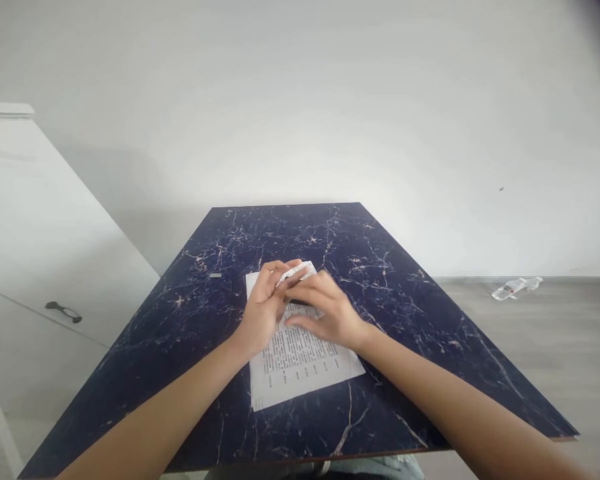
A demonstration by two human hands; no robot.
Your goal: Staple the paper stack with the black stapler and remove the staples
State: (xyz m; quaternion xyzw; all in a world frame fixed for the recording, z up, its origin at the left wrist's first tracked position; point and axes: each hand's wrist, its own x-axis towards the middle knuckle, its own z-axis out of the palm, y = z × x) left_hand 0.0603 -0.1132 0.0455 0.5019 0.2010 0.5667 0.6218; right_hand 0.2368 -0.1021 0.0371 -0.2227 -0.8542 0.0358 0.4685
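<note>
Printed paper (305, 370) lies on the dark blue marbled table, and its upper part is bent up under my hands. My left hand (265, 310) is at the paper's upper left, its fingers curled around something I cannot make out. From the right, my right hand (330, 310) reaches over the paper, its fingers touching those of my left hand and its thumb held apart below them. A dark object (300, 303) shows between the hands, mostly hidden by the fingers.
A small grey piece (215, 275) rests on the table (190, 320) left of the paper. At the left stands a white cabinet with a dark handle (64, 312). Clear plastic packaging (516, 289) lies on the floor at the right. A pale wall rises behind the table.
</note>
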